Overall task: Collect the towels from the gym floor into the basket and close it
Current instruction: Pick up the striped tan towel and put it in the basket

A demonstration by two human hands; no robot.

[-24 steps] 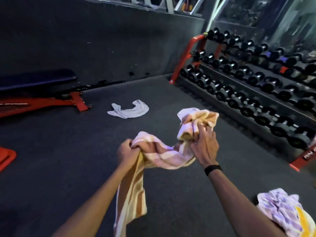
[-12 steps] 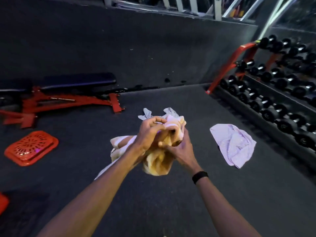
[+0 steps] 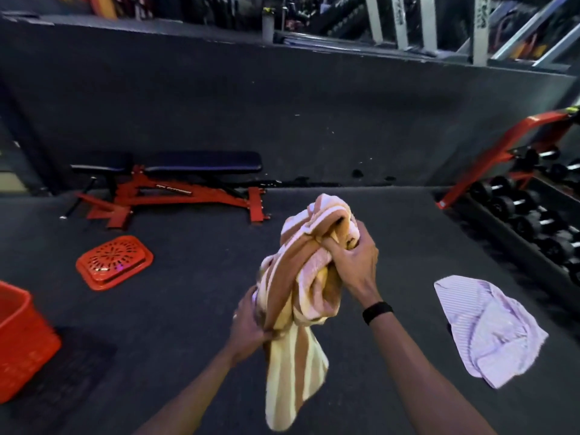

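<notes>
I hold a bunched towel with tan, pink and cream stripes (image 3: 301, 293) in front of me, above the dark gym floor. My right hand (image 3: 354, 259) grips its upper bundle. My left hand (image 3: 248, 321) grips it lower down, and a loose end hangs below. A lilac striped towel (image 3: 483, 328) lies crumpled on the floor to the right. The red basket (image 3: 22, 343) stands at the left edge, partly out of frame. Its red perforated lid (image 3: 114, 262) lies flat on the floor, apart from it.
A red-framed weight bench (image 3: 169, 186) stands against the back wall. A red dumbbell rack (image 3: 533, 208) lines the right side. A dark mat (image 3: 72, 372) lies beside the basket.
The view has swung left, bringing the basket into sight. My hands have shifted on the striped towel, the right now high, the left low, with a longer end hanging.
</notes>
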